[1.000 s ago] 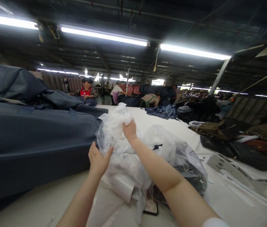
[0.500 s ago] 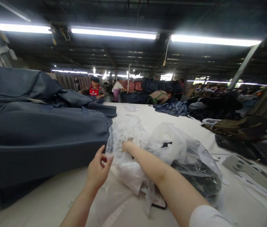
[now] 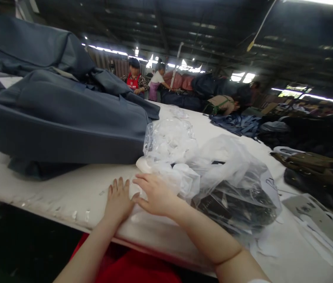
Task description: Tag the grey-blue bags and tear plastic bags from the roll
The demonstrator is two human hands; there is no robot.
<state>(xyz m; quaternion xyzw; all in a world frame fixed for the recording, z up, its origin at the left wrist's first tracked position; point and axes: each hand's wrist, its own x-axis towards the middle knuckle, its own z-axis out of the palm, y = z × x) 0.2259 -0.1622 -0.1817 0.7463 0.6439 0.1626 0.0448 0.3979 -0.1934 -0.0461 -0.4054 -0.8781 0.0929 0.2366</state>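
Observation:
My left hand (image 3: 118,200) lies flat, fingers stretched, on the white table (image 3: 66,192) near its front edge. Beside it, my right hand (image 3: 154,194) rests with fingers extended on the near end of a heap of clear plastic bags (image 3: 169,145) holding white pieces. Both hands touch a flat bit of plastic at the heap's base. A larger clear bag (image 3: 237,196) with dark contents lies just right of my right forearm.
A big pile of blue-grey fabric bags (image 3: 60,114) fills the table's left. Dark and brown bags (image 3: 311,165) and grey flat pieces (image 3: 314,212) lie at the right. Other people (image 3: 133,78) work at the far end. The table's near edge is right under my wrists.
Both hands have dropped from lifting the plastic bag to lying flat at the table's near edge. The view has tilted downward, showing the table edge and red clothing below.

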